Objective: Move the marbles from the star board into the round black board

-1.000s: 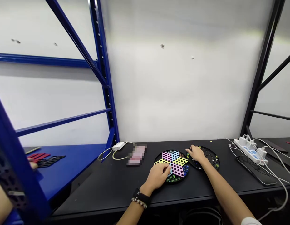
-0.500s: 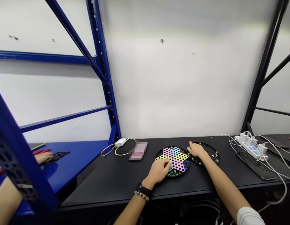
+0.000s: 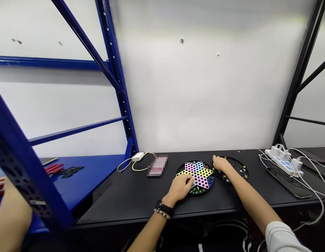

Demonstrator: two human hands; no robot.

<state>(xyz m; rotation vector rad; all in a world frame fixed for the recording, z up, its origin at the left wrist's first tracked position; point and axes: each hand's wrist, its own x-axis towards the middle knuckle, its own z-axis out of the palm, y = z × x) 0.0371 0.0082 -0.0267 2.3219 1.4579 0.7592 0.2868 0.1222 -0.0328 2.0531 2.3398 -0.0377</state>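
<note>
While a co-worker's forearm (image 3: 12, 217) shows at the far left behind a blue steel shelving upright (image 3: 28, 175), red strips and black perforated pieces (image 3: 69, 172) lie on the blue shelf (image 3: 99, 168) beyond it. On the black desk (image 3: 120, 206), a white charger (image 3: 138, 156) trails its cable beside a blurred, unreadable flat object (image 3: 158, 166). The left hand (image 3: 179, 188), wearing a black wristband and beaded bracelet (image 3: 162, 210), rests with curved fingers on a star-patterned Chinese checkers board (image 3: 195, 175). Just right of it, the right hand (image 3: 222, 163) lies, fingers slightly spread, on the edge of a round black tray (image 3: 237, 167) dotted with marbles; whether either hand pinches a marble cannot be told. Farther right sit a white power strip (image 3: 283, 164) and a smartphone (image 3: 288, 182).
</note>
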